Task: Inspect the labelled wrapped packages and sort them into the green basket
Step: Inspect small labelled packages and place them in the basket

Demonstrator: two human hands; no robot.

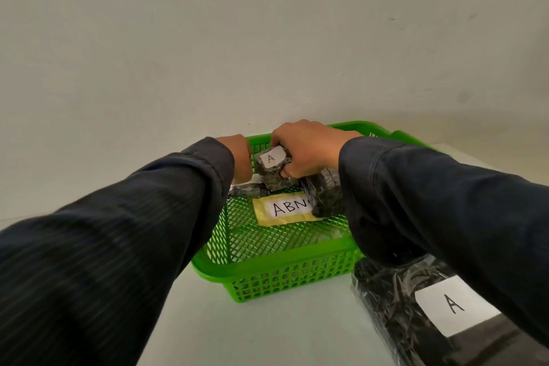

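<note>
**Sorting: small package above green basket**

Dark, film-wrapped and white-labelled "A", it is hovering over the basket's far edge. The right hand is gripping its right side with curled fingers. The left hand is just beside its left, its fingers hidden.

Head view, sole camera: wide-angle, worn on the person's head, facing forward and down. Range close: left sleeve and right sleeve reach in from the lower corners toward the green basket at mid-frame. Wall fills the upper half, table the lower edge
</note>
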